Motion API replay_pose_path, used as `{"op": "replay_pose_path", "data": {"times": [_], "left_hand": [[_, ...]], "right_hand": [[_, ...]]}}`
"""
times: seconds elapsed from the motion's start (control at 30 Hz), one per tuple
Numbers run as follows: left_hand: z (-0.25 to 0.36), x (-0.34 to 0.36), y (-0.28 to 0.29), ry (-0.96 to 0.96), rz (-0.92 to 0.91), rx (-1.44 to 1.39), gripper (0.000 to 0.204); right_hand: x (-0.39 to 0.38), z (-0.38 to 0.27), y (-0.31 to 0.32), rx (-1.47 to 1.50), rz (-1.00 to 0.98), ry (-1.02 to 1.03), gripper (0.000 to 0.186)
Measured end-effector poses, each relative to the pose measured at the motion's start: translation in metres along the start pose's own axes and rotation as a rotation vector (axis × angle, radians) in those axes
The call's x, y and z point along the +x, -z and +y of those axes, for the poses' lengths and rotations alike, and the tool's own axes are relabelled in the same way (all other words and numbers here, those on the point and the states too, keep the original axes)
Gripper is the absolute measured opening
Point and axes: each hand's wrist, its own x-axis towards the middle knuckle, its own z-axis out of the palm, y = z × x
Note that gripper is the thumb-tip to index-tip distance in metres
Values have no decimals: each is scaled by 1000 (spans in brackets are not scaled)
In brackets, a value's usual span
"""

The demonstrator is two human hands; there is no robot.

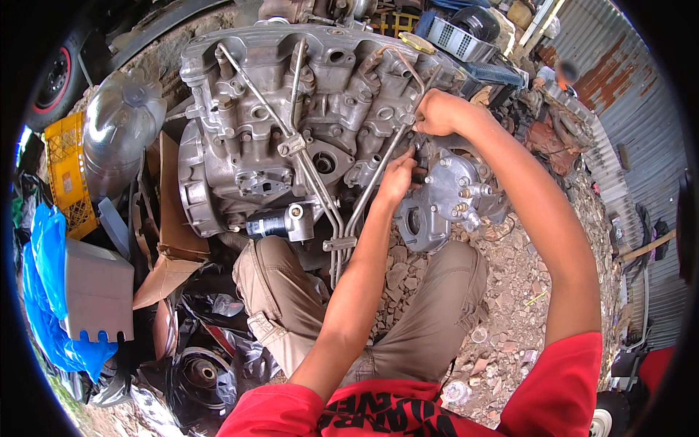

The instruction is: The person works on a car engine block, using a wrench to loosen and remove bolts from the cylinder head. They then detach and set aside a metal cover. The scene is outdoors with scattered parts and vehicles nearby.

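Observation:
A grey metal engine [320, 95] stands before my knees. Thin metal fuel lines [309, 171] run across its side, joined by small clamps. My right hand [439, 114] is closed at the engine's right end, its fingertips pinched beside the upper end of a fuel line. Just below it, my left hand [399, 177] is closed with curled fingers near the fuel injection pump [453, 182]. What either hand grips is too small or hidden to make out. A dark cylinder with a silver fitting [297, 222] sits low on the engine's side.
At left are a clear plastic bottle [125, 116], a yellow crate [69, 171], torn cardboard [175, 226] and a grey box [98, 291] with blue plastic. Rubble [520, 291] covers the ground at right. A white basket [460, 42] lies behind the engine; another person [559, 76] is farther off.

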Motion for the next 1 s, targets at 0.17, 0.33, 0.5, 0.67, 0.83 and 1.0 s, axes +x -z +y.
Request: {"op": "replay_pose_path", "data": {"times": [0.17,0.33,0.5,0.67,0.83,1.0], "left_hand": [[4,-2,-2,-2,0,33,54],[1,0,-3,-34,-17,3,54],[-7,0,2,-62,15,-46,52],[-2,-1,-2,-63,11,-8,53],[2,-3,-1,-55,18,-28,53],[-3,-1,-1,-75,14,-34,54]], "right_hand": [[-22,20,-21,548,299,-84,28],[-37,22,-42,867,441,-30,28],[-64,-7,-32,324,540,-110,21],[-61,-13,-28,98,505,-183,15],[-59,-25,-35,-284,576,-163,14],[-92,-49,-38,-256,423,-114,14]]}}
